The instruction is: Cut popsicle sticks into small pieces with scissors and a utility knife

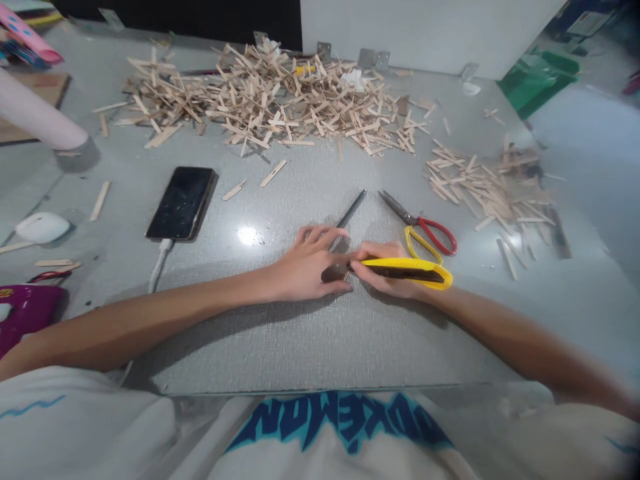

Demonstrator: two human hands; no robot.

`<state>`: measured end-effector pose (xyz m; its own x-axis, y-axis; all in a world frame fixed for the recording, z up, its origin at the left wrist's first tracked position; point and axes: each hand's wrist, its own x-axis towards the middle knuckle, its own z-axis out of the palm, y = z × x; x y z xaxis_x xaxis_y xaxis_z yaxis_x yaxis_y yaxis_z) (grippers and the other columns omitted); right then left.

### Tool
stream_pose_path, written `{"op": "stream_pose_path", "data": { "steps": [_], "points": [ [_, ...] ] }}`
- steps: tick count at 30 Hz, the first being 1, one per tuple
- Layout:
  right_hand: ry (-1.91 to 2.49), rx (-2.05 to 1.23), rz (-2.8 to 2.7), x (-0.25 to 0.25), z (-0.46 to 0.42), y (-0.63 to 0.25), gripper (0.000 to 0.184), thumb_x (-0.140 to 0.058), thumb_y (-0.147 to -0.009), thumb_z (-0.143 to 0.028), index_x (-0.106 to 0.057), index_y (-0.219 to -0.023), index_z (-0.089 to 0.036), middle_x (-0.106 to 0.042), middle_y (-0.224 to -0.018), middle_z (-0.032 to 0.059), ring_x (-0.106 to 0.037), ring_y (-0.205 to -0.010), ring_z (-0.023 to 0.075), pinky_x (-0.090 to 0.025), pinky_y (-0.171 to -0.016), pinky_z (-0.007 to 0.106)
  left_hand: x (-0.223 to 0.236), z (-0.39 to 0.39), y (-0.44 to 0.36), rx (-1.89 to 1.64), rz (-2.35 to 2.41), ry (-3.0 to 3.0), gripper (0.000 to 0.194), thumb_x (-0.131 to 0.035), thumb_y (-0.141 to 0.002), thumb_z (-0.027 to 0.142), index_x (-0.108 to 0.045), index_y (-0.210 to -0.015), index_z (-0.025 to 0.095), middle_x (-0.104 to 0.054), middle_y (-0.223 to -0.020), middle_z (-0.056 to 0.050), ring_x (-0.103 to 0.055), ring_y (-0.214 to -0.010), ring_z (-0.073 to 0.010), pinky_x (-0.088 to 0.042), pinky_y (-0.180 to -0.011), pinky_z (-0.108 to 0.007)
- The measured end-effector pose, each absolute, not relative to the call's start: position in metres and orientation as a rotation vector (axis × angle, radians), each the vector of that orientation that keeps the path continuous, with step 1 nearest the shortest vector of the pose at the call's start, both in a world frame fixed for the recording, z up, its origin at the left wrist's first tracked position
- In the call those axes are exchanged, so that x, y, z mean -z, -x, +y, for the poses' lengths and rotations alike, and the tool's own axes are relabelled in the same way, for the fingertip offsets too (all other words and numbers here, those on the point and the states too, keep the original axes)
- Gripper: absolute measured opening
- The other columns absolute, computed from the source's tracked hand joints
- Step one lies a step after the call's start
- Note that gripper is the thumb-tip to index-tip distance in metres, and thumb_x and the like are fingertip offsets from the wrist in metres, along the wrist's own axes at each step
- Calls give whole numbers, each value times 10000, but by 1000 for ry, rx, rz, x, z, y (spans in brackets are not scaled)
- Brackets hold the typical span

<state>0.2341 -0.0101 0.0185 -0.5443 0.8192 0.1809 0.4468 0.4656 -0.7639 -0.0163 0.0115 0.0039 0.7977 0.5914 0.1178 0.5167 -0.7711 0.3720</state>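
Gripping a long, yellow-rimmed cutter with a dark middle (407, 269), the right hand (387, 270) holds it low over the grey, textured bench (280, 350), its fingers closed around the front part. The left hand (315, 267) is just beside, palm down, fingers spread, the index finger reaching to the cutter's front end; whatever lies between thumb and index is too small for me to make out.

The cutter is well in from the near edge, where the person's white shirt (350, 437) shows, and an open strip of bench runs between that edge and the forearms. There's more open room between the left hand and the black phone (183, 203), and beyond the hands, up to the large pile of flat wooden sticks (270, 100) along the back. A smaller heap of sticks (475, 183) takes up the right side.

The cutter's long axis runs nearly side to side: front end toward the left hand, rounded yellow butt toward the right forearm, slightly nearer the person. Just beyond it, red-and-yellow-handled scissors (410, 219) point away and leftward, near a slim dark rod (353, 206).
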Motion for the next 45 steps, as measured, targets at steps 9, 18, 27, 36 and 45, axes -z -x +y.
{"op": "stream_pose_path", "data": {
  "steps": [9, 18, 27, 36, 45],
  "points": [
    [933, -842, -2225, -13, -11, -233, 288, -599, -1082, -320, -498, -820, -253, -512, -661, -65, -460, -566, 119, -372, -609, 294, -11, 9, 15, -269, 861, -2645, 439, -769, -1051, 557, -800, -1385, 275, -486, -1692, -182, -426, -1573, -487, -367, -1248, -707],
    [940, -847, -2251, -18, -7, -230, 314, -565, -1064, -307, -424, -789, -257, -424, -621, -82, -379, -538, 112, -339, -594, 296, -13, 7, 15, -281, 881, -2648, 375, -767, -1056, 524, -820, -1313, 256, -500, -1685, -180, -450, -1564, -471, -397, -1242, -669],
    [1078, -952, -2179, -22, -6, -234, 340, -589, -1088, -410, -544, -796, -242, -590, -654, -35, -512, -592, 147, -393, -635, 320, -12, 11, 14, -285, 893, -2608, 495, -852, -972, 620, -821, -1345, 296, -522, -1668, -165, -451, -1542, -484, -394, -1212, -692],
    [1044, -897, -2176, -20, -8, -233, 329, -619, -1081, -398, -558, -801, -237, -568, -648, -52, -475, -555, 127, -405, -633, 315, -10, 11, 14, -304, 883, -2579, 486, -851, -974, 612, -824, -1353, 309, -518, -1675, -147, -438, -1545, -485, -366, -1237, -695],
    [977, -840, -2231, -17, -9, -230, 308, -574, -1074, -329, -457, -798, -255, -488, -638, -74, -427, -553, 117, -379, -611, 296, -14, 6, 16, -306, 879, -2580, 341, -780, -1052, 528, -833, -1271, 271, -497, -1698, -167, -437, -1571, -468, -371, -1246, -691]
  ]
}}
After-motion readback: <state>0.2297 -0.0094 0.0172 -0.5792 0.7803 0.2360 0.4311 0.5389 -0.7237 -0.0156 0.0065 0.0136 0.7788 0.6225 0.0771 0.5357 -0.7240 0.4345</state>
